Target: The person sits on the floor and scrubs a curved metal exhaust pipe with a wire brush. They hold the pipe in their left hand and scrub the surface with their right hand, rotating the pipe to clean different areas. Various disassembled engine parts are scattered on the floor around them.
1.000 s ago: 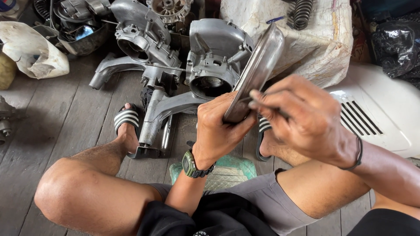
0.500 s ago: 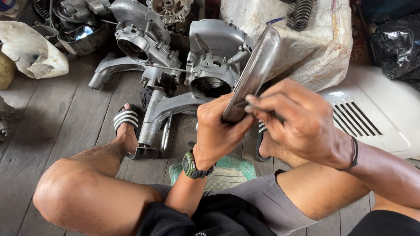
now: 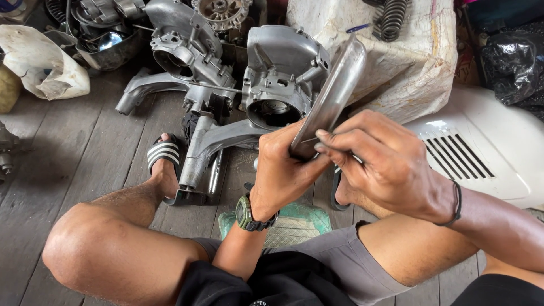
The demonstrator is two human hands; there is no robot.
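Note:
My left hand (image 3: 281,169) grips the lower end of a long curved metal cover (image 3: 334,89), holding it tilted up and away over my lap. My right hand (image 3: 385,164) is closed around a thin tool (image 3: 310,139) whose tip rests against the near edge of the cover, right beside my left fingers. A green watch sits on my left wrist and a dark cord bracelet on my right.
Two grey engine casings (image 3: 277,73) (image 3: 184,48) lie on the wooden floor (image 3: 73,164) ahead of my sandalled feet. A white vented panel (image 3: 487,147) lies to the right, a pale sack (image 3: 408,51) with a coil spring (image 3: 391,17) behind, a green stool (image 3: 297,218) under me.
My right hand has slid down and toward me along the cover's edge with the tool. The left hand and the cover have barely shifted.

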